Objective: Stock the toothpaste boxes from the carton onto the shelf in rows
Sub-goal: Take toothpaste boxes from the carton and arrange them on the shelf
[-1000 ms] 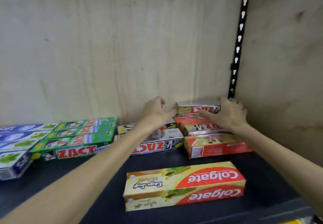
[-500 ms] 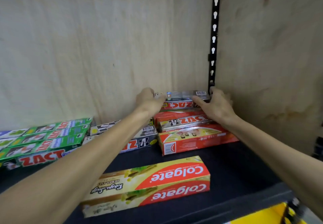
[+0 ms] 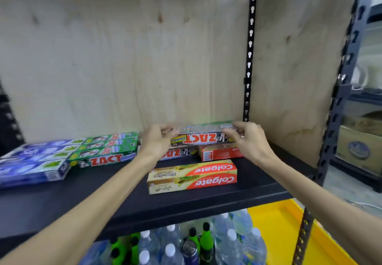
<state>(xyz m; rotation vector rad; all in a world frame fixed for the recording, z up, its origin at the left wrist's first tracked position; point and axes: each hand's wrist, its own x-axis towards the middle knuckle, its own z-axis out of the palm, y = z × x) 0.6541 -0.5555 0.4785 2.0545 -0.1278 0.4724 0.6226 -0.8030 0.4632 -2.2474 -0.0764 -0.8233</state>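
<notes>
Silver ZACT box (image 3: 203,137) atop rear-right stack on shelf (image 3: 144,207), gripped at its ends by left hand (image 3: 158,141) and right hand (image 3: 247,140), fingers curled; Colgate boxes (image 3: 192,176) in front.

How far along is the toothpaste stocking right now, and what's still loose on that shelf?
Done: blue boxes and green Zact boxes lie in rows at the left of the black shelf.

In hand: the left hand and right hand grip the ends of a silver Zact box above the silver and red-orange boxes at the back right.

Left: the yellow-and-red Colgate boxes sit apart at the front. The carton is out of view.
</notes>
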